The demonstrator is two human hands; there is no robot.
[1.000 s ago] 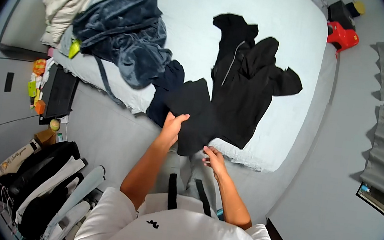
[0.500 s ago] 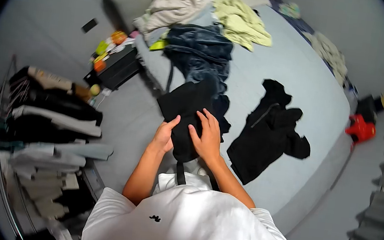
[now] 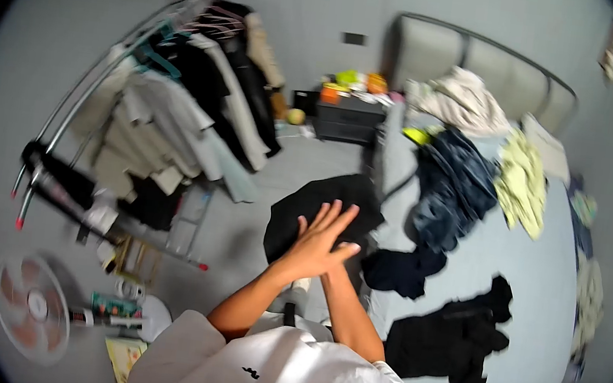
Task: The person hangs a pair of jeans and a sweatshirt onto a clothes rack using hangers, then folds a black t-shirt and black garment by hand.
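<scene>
A piece of black cloth [image 3: 352,193] is bunched in front of my body, above the floor beside the bed. My left hand [image 3: 317,245] lies over its near side with the fingers spread. My right hand [image 3: 335,271] crosses behind my left hand at the wrist; its fingers are hidden by my left hand and the cloth. On the bed [image 3: 531,296], a black garment [image 3: 441,342] with sleeves lies spread out at the near side. A dark navy garment [image 3: 404,271] sits at the bed's edge, right of the held cloth.
Clothes hang on a metal rack [image 3: 55,149] at the left. A fan [image 3: 36,304] stands at the lower left. Near the headboard [image 3: 491,57] are a blue-grey blanket [image 3: 452,186], a beige cover [image 3: 463,100] and a yellow-green garment [image 3: 522,180]. A dark nightstand [image 3: 350,120] stands beside the bed.
The view has swung left, towards the rack. The black cloth has come away from the bed's edge and is bunched up. My left hand has moved over it, covering my right hand.
</scene>
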